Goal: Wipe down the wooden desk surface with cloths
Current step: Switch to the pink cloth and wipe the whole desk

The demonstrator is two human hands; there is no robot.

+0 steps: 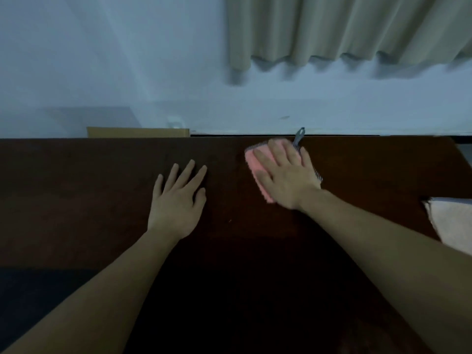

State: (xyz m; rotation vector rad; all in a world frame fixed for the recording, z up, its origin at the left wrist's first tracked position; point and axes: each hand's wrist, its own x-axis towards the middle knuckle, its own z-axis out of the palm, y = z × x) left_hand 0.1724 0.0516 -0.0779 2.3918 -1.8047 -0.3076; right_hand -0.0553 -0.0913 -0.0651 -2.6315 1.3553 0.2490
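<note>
The dark wooden desk (89, 187) fills the lower part of the head view. A folded pink cloth (251, 159) with a grey hanging loop lies near the desk's far edge, right of centre. My right hand (286, 175) presses flat on it with straight fingers, covering most of the cloth. My left hand (178, 198) rests flat on the bare wood to the left, fingers spread, holding nothing.
A second, pale cloth (452, 221) lies at the desk's right edge. Behind the far edge stand a cardboard box (138, 132) and a white wall. A beige curtain (344, 29) hangs above on the right.
</note>
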